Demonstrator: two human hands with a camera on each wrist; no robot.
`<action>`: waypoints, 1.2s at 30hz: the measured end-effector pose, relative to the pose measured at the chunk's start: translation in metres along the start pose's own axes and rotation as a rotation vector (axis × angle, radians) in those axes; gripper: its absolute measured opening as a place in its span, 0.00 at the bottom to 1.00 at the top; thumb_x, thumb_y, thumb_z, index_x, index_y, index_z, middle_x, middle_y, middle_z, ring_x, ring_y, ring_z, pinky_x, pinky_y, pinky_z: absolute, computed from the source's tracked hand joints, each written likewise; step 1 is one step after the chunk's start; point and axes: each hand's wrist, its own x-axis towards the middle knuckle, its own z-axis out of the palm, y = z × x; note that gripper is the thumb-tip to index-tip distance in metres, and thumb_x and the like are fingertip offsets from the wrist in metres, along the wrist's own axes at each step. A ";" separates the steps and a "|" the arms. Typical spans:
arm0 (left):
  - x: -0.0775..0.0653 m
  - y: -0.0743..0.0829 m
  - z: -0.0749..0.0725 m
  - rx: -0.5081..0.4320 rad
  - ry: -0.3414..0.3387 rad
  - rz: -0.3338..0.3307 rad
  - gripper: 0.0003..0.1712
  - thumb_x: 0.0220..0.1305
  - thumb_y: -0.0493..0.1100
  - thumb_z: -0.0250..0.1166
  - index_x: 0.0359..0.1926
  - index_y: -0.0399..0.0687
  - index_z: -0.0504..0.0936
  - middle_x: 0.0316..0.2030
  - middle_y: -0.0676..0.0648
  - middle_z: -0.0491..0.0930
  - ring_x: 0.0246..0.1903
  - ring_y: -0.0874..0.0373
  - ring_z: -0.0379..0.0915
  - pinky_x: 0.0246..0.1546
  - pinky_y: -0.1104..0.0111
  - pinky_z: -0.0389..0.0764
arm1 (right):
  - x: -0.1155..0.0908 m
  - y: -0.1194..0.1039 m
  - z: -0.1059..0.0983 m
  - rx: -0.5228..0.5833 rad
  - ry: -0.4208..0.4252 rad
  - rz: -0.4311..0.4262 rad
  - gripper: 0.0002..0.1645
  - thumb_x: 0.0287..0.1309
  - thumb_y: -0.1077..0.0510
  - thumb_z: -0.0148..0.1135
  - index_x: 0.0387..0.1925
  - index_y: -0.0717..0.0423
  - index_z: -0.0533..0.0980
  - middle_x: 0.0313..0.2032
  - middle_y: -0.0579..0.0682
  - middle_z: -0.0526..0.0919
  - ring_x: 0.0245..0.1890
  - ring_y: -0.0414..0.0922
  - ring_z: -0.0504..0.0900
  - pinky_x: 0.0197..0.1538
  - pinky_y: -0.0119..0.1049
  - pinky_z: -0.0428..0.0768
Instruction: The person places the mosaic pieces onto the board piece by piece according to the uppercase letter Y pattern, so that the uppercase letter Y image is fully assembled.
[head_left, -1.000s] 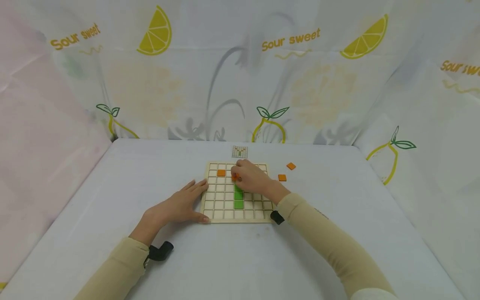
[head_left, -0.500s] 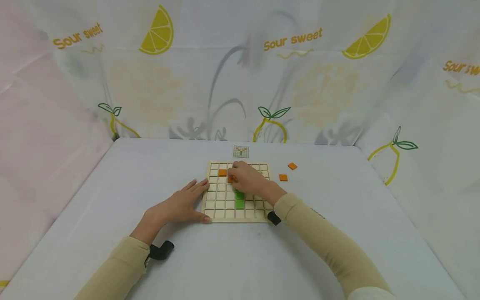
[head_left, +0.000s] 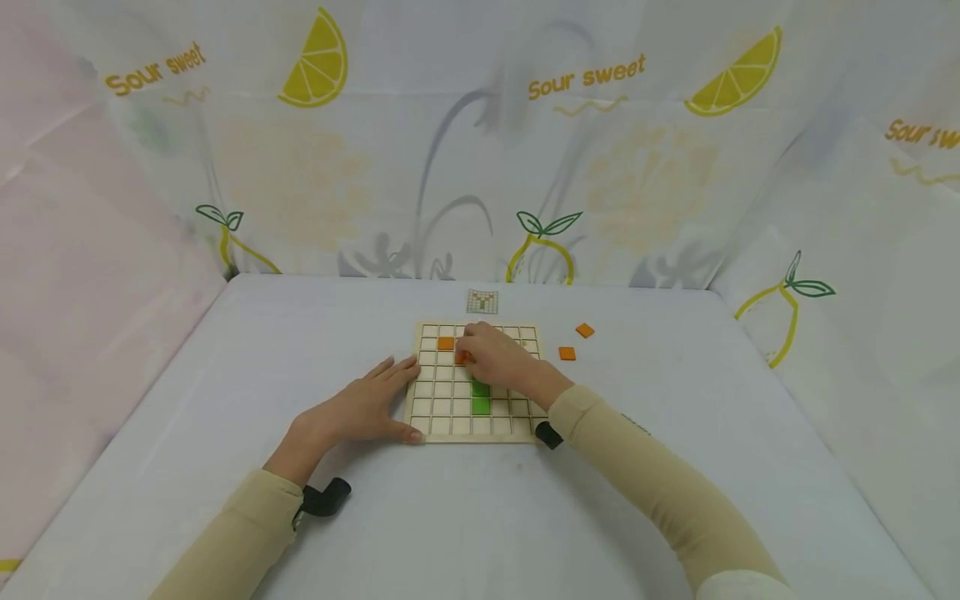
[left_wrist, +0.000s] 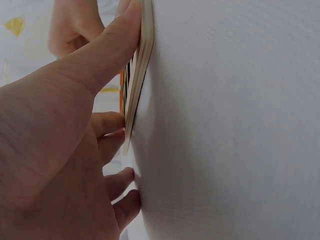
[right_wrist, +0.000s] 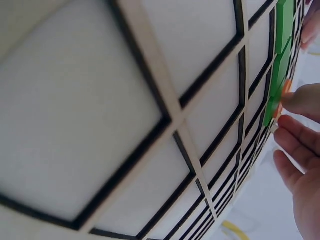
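A pale wooden grid board (head_left: 480, 438) lies on the table. My right hand (head_left: 498, 357) is over its upper middle, pinching an orange tile (head_left: 461, 358) between thumb and fingertips. In the right wrist view that orange tile (right_wrist: 286, 89) is low at the board, beside a row of green tiles (right_wrist: 280, 71); whether it sits in a square is hidden by the fingers. Another orange tile (head_left: 446, 343) sits in a square at upper left. With fingers spread, my left hand (head_left: 360, 411) touches the board's left edge, its thumb on the near left corner.
Two loose orange tiles, one nearer (head_left: 567, 353) and one farther (head_left: 585, 330), lie right of the board. Beyond its far edge is a small card (head_left: 482, 302) with a printed grid pattern. Patterned cloth (head_left: 420, 167) hangs behind and at both sides of the white table.
My right hand has shifted a little left with the orange tile over the first half second, then stayed in about the same place. My left hand keeps its place on the board's edge.
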 end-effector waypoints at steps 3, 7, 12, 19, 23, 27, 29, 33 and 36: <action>0.000 -0.001 0.000 0.000 0.003 0.003 0.65 0.50 0.68 0.73 0.77 0.41 0.53 0.79 0.43 0.48 0.78 0.35 0.39 0.73 0.40 0.55 | -0.002 0.000 -0.001 0.000 0.006 -0.015 0.12 0.65 0.65 0.58 0.43 0.54 0.85 0.41 0.50 0.82 0.43 0.46 0.78 0.51 0.37 0.79; 0.000 -0.001 0.001 -0.001 0.002 0.001 0.64 0.50 0.69 0.72 0.77 0.42 0.53 0.79 0.43 0.48 0.78 0.35 0.39 0.73 0.40 0.55 | -0.005 0.001 -0.001 -0.005 0.029 -0.066 0.17 0.66 0.68 0.54 0.45 0.55 0.86 0.40 0.51 0.82 0.41 0.46 0.77 0.49 0.36 0.79; 0.000 -0.001 0.001 -0.002 -0.003 -0.001 0.64 0.50 0.69 0.72 0.78 0.43 0.53 0.79 0.44 0.47 0.78 0.36 0.38 0.73 0.40 0.54 | -0.010 0.003 -0.002 0.011 0.046 -0.087 0.19 0.66 0.70 0.51 0.47 0.57 0.86 0.36 0.51 0.80 0.36 0.45 0.74 0.44 0.34 0.76; 0.000 -0.001 0.001 -0.001 -0.008 -0.002 0.64 0.50 0.68 0.72 0.78 0.43 0.52 0.79 0.44 0.47 0.78 0.35 0.38 0.73 0.40 0.55 | -0.016 0.005 -0.004 0.014 0.056 -0.085 0.20 0.66 0.71 0.51 0.48 0.56 0.86 0.34 0.50 0.79 0.34 0.44 0.71 0.41 0.34 0.73; 0.001 0.000 0.001 0.000 -0.008 -0.003 0.64 0.51 0.68 0.72 0.77 0.42 0.53 0.79 0.43 0.48 0.78 0.35 0.39 0.73 0.40 0.55 | -0.020 0.007 -0.004 0.023 0.073 -0.086 0.22 0.63 0.72 0.49 0.47 0.56 0.86 0.37 0.52 0.81 0.36 0.46 0.74 0.43 0.36 0.75; 0.001 0.001 0.000 0.002 -0.008 -0.003 0.64 0.50 0.68 0.72 0.77 0.42 0.53 0.79 0.43 0.48 0.77 0.34 0.39 0.73 0.40 0.55 | -0.023 0.010 -0.002 0.020 0.074 -0.073 0.23 0.62 0.71 0.49 0.48 0.55 0.86 0.39 0.51 0.82 0.38 0.45 0.75 0.46 0.36 0.76; 0.001 0.001 0.001 0.004 -0.009 -0.005 0.64 0.50 0.68 0.72 0.78 0.42 0.53 0.79 0.43 0.48 0.78 0.35 0.39 0.73 0.40 0.55 | -0.025 0.012 -0.002 0.017 0.066 -0.057 0.23 0.63 0.70 0.49 0.49 0.53 0.86 0.40 0.49 0.82 0.39 0.44 0.76 0.47 0.36 0.76; 0.001 0.000 0.002 0.008 -0.007 -0.009 0.64 0.50 0.69 0.72 0.78 0.43 0.53 0.79 0.44 0.47 0.78 0.35 0.39 0.72 0.38 0.55 | -0.029 0.016 -0.002 0.028 0.055 -0.042 0.23 0.63 0.69 0.48 0.49 0.53 0.85 0.42 0.48 0.83 0.42 0.44 0.77 0.49 0.36 0.77; 0.002 -0.002 0.003 0.008 -0.003 -0.012 0.64 0.50 0.69 0.72 0.78 0.44 0.53 0.79 0.44 0.47 0.78 0.35 0.39 0.71 0.37 0.55 | -0.032 0.018 -0.003 0.034 0.050 -0.034 0.23 0.62 0.69 0.48 0.49 0.53 0.85 0.43 0.48 0.83 0.43 0.45 0.77 0.51 0.37 0.78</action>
